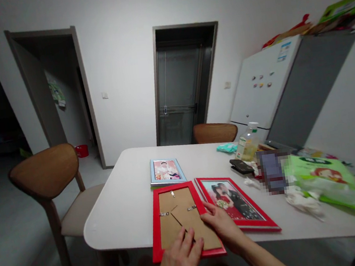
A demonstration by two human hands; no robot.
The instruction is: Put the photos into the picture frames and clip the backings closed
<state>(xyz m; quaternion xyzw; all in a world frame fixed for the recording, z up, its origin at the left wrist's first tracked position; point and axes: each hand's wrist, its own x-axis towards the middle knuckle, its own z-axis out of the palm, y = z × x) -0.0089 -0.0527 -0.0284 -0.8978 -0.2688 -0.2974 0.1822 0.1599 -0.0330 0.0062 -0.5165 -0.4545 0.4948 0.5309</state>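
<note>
Left hand (180,264), right hand (223,224) on a red frame (155,235), brown backing (177,210) upward.

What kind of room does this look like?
Most likely a home dining area or eat-in kitchen: there's a white dining table with wooden-backed chairs, and a white refrigerator with magnets on its door.

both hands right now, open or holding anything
Left hand: open, fingers spread flat on the back of the red picture frame.
Right hand: open, resting on that frame's right edge, no clear grip.
</note>
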